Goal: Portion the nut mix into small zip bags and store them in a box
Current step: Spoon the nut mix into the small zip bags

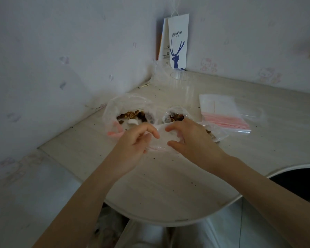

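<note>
**Holding a small zip bag ready in front of the nut mix**

Both hands meet over the middle of the counter (pixel 168 185). The left hand (pixel 138 138) pinches the left end of a small zip bag (pixel 161 140) with its fingers curled. The right hand (pixel 191 136) grips the right end between thumb and bent fingers. The bag is clear and looks empty. Its long axis runs left to right between the hands, and a faint pink strip seems to run along its near edge, though whether the mouth is open cannot be told.

Just beyond the left hand lies the large bag of nut mix (pixel 132 114), its mouth spread wide and a white scoop (pixel 132 122) resting at the near lip. The left hand is the nearer one to the scoop, so the small bag would have to stay with the right hand while the left reaches forward.

Just beyond the right hand sits a filled portion (pixel 176 116), and another bag with nuts (pixel 215 133) lies beside that wrist. Further right lies a stack of empty zip bags (pixel 222 113). Against the wall stand a clear cup (pixel 180 77) and a paper coffee bag (pixel 177 43). No storage box can be made out, so boxing is judged a later step.
</note>
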